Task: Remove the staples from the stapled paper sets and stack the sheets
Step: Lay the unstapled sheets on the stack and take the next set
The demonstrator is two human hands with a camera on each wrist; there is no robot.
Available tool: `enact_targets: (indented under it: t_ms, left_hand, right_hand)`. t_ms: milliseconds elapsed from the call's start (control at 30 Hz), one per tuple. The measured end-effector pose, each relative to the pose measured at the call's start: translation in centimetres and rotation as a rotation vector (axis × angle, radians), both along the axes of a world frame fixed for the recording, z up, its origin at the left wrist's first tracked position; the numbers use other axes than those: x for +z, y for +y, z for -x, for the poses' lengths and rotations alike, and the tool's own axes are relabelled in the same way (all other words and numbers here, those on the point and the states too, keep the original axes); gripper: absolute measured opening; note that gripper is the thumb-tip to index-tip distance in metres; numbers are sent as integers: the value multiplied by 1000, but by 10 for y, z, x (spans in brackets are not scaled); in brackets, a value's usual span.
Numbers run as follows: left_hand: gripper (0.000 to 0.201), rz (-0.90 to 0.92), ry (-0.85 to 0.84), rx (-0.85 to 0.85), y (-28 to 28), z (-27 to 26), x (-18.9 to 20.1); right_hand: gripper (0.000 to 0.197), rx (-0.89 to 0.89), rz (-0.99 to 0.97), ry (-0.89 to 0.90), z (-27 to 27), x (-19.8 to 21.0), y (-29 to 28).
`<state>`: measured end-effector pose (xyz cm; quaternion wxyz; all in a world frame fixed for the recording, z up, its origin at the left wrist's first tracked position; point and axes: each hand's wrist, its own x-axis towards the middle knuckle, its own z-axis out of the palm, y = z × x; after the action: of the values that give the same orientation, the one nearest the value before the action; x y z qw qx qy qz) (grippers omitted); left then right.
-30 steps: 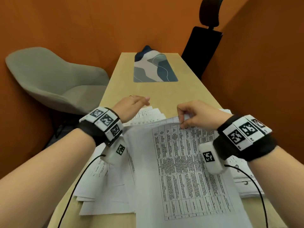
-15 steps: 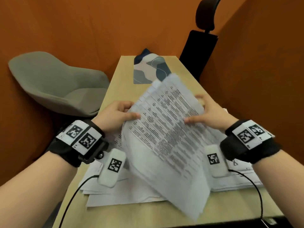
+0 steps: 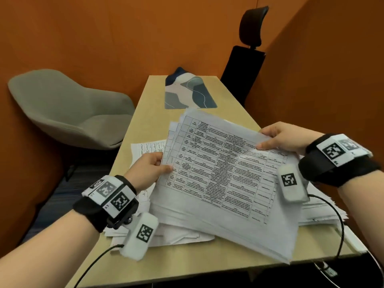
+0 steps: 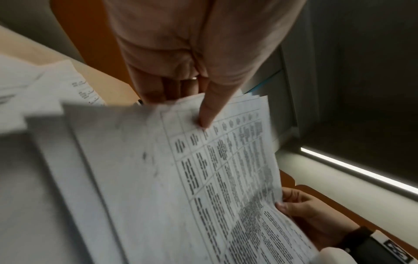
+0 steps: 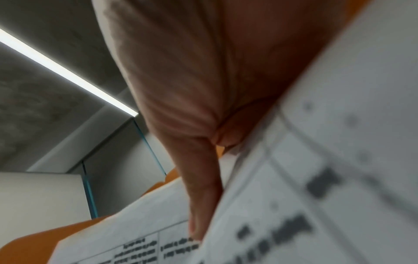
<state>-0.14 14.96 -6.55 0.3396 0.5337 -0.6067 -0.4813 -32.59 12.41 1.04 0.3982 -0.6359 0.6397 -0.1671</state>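
You hold a thick paper set [image 3: 218,179] up off the desk [image 3: 141,121] between both hands, its printed table facing you and its near corner hanging low over the desk's near edge. Your left hand [image 3: 148,169] pinches the set's left edge, thumb on the printed face and fingers behind; the left wrist view shows the same, with the thumb [image 4: 210,109] pressed flat on the top sheet. Your right hand [image 3: 284,138] pinches the far right edge, thumb on top and fingers curled beneath, and the right wrist view, though blurred, shows that thumb [image 5: 201,196] lying along the paper. You cannot tell from any view where the staple sits. Beneath the lifted set lie more papers: a loose, fanned pile [image 3: 166,235] on the near left of the desk, partly hidden by your left wrist, and another pile [image 3: 324,213] on the right under your right wrist, with its cable trailing across it. A patterned mat [image 3: 189,94] lies at the far end of the desk, well apart from the papers. A grey shell chair [image 3: 68,109] stands to the left of the desk and a black office chair [image 3: 243,65] at the far right, against orange walls.
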Motion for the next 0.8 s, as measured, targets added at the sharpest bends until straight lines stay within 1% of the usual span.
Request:
enact_targets:
  t_ms: [67, 100, 167, 200, 267, 333, 367, 400, 433, 500, 567, 600, 633, 667, 700, 733, 767, 800]
  left_hand:
    - [16, -4, -13, 64, 0, 8, -8]
    - [14, -7, -58, 89, 0, 12, -14]
    - [11, -22, -168, 124, 1, 21, -27]
    - [10, -40, -208, 142, 1, 24, -32]
    - [13, -72, -242, 173, 0, 29, -40]
    - [12, -71, -267, 203, 0, 33, -43]
    - [11, -66, -271, 216, -1, 36, -43]
    - [11, -61, -265, 225, -2, 37, -44]
    - [11, -63, -249, 228, -2, 39, -43]
    - [11, -72, -206, 231, -1, 41, -43]
    - [10, -79, -158, 238, -2, 40, -46]
    - [10, -76, -142, 245, -3, 40, -47]
    - [12, -76, -134, 246, -3, 39, -49]
    - [16, -72, -130, 246, -4, 38, -50]
    - [22, -71, -128, 239, -6, 37, -53]
    - [27, -72, -123, 234, -7, 36, -55]
    - [30, -84, -110, 228, -8, 36, -56]
    - [32, -95, -90, 229, -10, 35, -57]
  right_hand:
    - [15, 19, -56, 46, 0, -9, 1]
    - [12, 33, -52, 133, 0, -17, -1]
    - [10, 41, 16, 352, 0, -36, -5]
    - [13, 23, 64, 458, 0, -45, -8]
    - [35, -29, 120, 626, 2, -58, -19]
    - [55, -72, 128, 734, 2, -64, -29]
    - [61, -88, 113, 753, 0, -65, -32]
    - [62, -83, 89, 759, -1, -68, -36]
    - [59, -61, 44, 777, -5, -69, -38]
    - [41, -17, -24, 810, -12, -74, -44]
    - [20, 0, -42, 843, -18, -80, -52]
    - [18, -43, -42, 807, -18, -82, -54]
    - [25, -92, -40, 781, -19, -84, -58]
    - [27, -121, -25, 748, -20, -82, -61]
    - [21, -143, 4, 716, -21, -80, -65]
    - [11, -169, 47, 676, -22, -76, -68]
    - [13, -199, 104, 625, -23, -71, -70]
    - [27, -223, 180, 563, -25, -66, -71]
